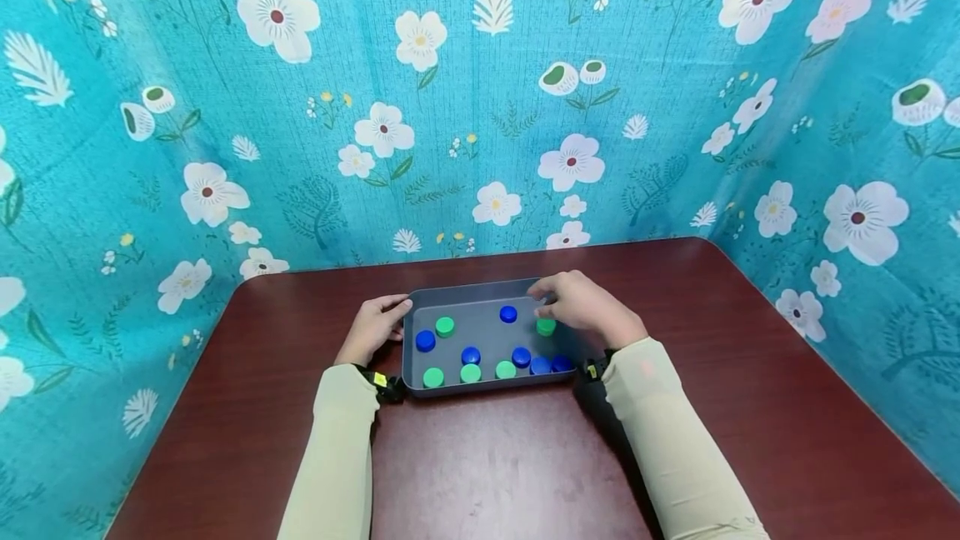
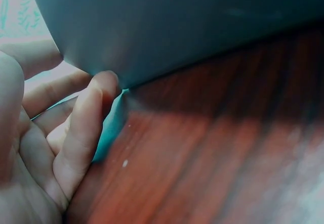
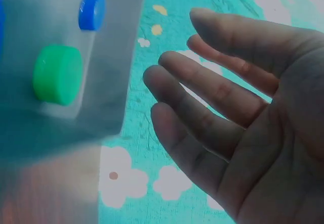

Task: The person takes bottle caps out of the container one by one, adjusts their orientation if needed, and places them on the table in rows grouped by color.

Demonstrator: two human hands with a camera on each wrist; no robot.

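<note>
A shallow dark grey tray [image 1: 472, 296] lies on the table with several blue and green bottle caps spread over its floor. At its left end my left hand [image 1: 372, 327] grips the tray near the far corner; in the left wrist view the fingers [image 2: 83, 128] bend against the tray's side and lower edge. Over the right end hovers my right hand [image 1: 588, 307], fingers loosely bent and holding nothing. Below it sits a green cap [image 1: 545, 327], partly covered by the hand. A blue cap [image 1: 508, 314] lies to its left.
The dark red wooden table [image 1: 480, 457] extends around the tray. A turquoise flowered curtain [image 1: 465, 107] hangs behind it and along both sides. Several caps crowd the tray's near wall, among them a green cap [image 1: 433, 377] at the left.
</note>
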